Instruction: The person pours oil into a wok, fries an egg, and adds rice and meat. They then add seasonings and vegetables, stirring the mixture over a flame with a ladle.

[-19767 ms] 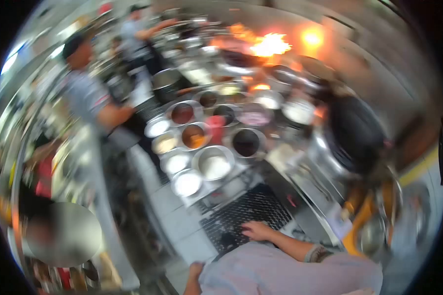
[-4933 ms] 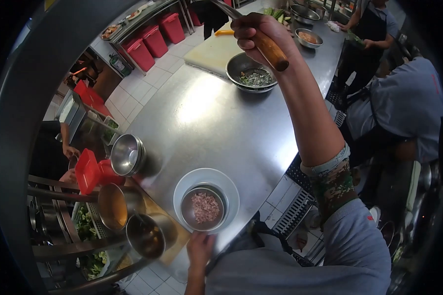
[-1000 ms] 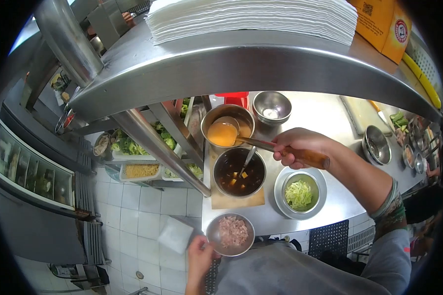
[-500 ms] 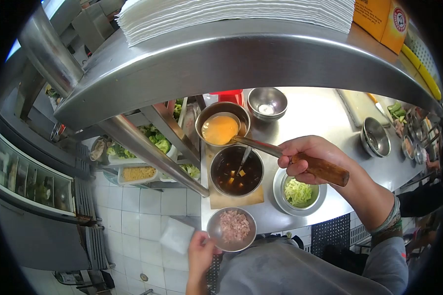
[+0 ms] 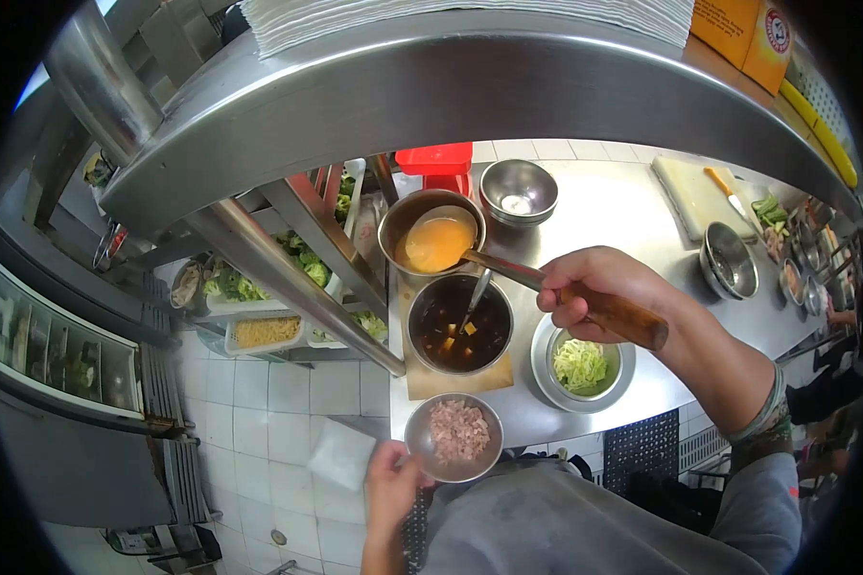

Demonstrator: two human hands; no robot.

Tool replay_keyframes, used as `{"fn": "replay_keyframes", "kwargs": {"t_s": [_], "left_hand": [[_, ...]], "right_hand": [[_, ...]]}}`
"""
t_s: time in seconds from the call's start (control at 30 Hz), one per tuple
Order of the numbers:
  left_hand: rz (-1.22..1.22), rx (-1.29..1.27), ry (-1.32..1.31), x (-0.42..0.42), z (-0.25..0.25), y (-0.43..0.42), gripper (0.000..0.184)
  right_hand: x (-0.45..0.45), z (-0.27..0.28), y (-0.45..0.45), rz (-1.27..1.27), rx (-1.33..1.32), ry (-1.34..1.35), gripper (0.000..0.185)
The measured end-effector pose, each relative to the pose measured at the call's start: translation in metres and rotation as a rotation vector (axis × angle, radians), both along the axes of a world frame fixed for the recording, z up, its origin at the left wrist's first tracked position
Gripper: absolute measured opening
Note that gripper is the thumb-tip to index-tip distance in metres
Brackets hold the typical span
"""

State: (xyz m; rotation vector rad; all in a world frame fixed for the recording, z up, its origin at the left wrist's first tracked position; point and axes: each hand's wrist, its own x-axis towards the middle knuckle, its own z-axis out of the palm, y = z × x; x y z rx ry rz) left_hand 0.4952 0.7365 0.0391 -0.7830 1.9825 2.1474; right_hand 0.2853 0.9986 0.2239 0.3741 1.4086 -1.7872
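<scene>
My right hand (image 5: 590, 292) is closed around the wooden handle of a ladle (image 5: 508, 268). Orange liquid (image 5: 441, 243) fills the ladle's cup, which sits over the mouth of a metal pot (image 5: 385, 236). In front of that pot stands a second pot (image 5: 510, 331) with dark liquid, pale cubes and a metal utensil (image 5: 477, 302) leaning in it. My left hand (image 5: 393, 479) grips the rim of a metal bowl (image 5: 420, 460) at the counter's front edge; chopped pink meat (image 5: 458, 431) lies in it. Below my right forearm, a bowl holds shredded green vegetable (image 5: 579, 366).
Stacked metal bowls (image 5: 519, 192) and a red container (image 5: 435, 158) stand behind. A cutting board with a knife (image 5: 734, 196) and more bowls (image 5: 729, 261) are at right. A steel shelf (image 5: 470, 91) crosses overhead; its post (image 5: 297, 287) slants down at left, beside broccoli trays (image 5: 307, 273).
The ladle's cup has shifted slightly right and tilted, with the orange liquid still in it. My view has tilted a little, showing more of the counter's back. Both hands keep their grips.
</scene>
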Motion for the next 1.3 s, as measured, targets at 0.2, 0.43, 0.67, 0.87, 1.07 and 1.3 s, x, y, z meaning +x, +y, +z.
{"fn": "replay_keyframes", "kwargs": {"t_s": [0.2,0.43,0.67,0.87,1.07,1.3], "left_hand": [[0.017,0.016,0.016,0.001,-0.001,0.0,0.009],[0.057,0.0,0.024,0.01,-0.008,-0.006,0.01],[0.079,0.013,0.04,0.012,-0.001,-0.01,0.008],[0.104,0.014,0.067,0.015,0.004,-0.013,0.006],[0.092,-0.021,0.072,0.016,0.003,-0.017,0.006],[0.092,-0.01,0.025,0.011,0.017,-0.012,0.008]], "right_hand": [[-0.017,-0.006,-0.013,-0.074,-0.113,-0.117,0.008],[-0.025,-0.006,-0.03,-0.139,-0.343,-0.098,0.023],[-0.03,-0.012,-0.049,-0.291,-0.404,-0.081,0.02],[-0.037,-0.033,-0.047,-0.275,-0.456,-0.061,0.013],[-0.019,-0.047,-0.03,-0.175,-0.452,-0.043,0.013],[0.006,-0.048,-0.013,-0.158,-0.394,0.029,0.012]]}}
